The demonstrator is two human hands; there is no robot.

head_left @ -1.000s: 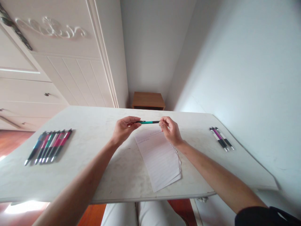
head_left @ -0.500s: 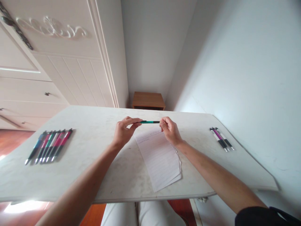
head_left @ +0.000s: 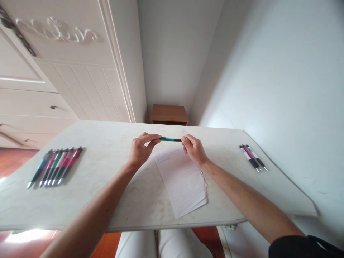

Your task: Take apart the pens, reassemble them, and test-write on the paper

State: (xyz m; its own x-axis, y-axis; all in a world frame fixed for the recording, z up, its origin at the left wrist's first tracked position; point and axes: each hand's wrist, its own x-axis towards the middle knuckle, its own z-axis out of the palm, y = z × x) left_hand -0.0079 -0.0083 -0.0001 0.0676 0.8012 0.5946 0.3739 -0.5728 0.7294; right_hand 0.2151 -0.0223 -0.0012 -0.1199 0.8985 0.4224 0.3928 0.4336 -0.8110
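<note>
A green pen (head_left: 168, 139) with a black grip is held level between my two hands, above the far end of some paper. My left hand (head_left: 141, 147) pinches its clip end between thumb and fingers. Around the dark grip end, the fingers of my right hand (head_left: 194, 148) are closed, hiding the tip. Below lie lined paper sheets (head_left: 184, 182) with torn right edges and a few lines of handwriting at the top.
On the white table (head_left: 134, 211), several pens (head_left: 55, 166) in mixed colours lie side by side at the left. Three more pens (head_left: 252, 157) lie at the right near the wall (head_left: 285, 89). A small wooden cabinet (head_left: 170, 113) stands beyond the far edge.
Both hands and the green pen have shifted very slightly left in view, along with the surroundings. The grip on the pen looks the same.
</note>
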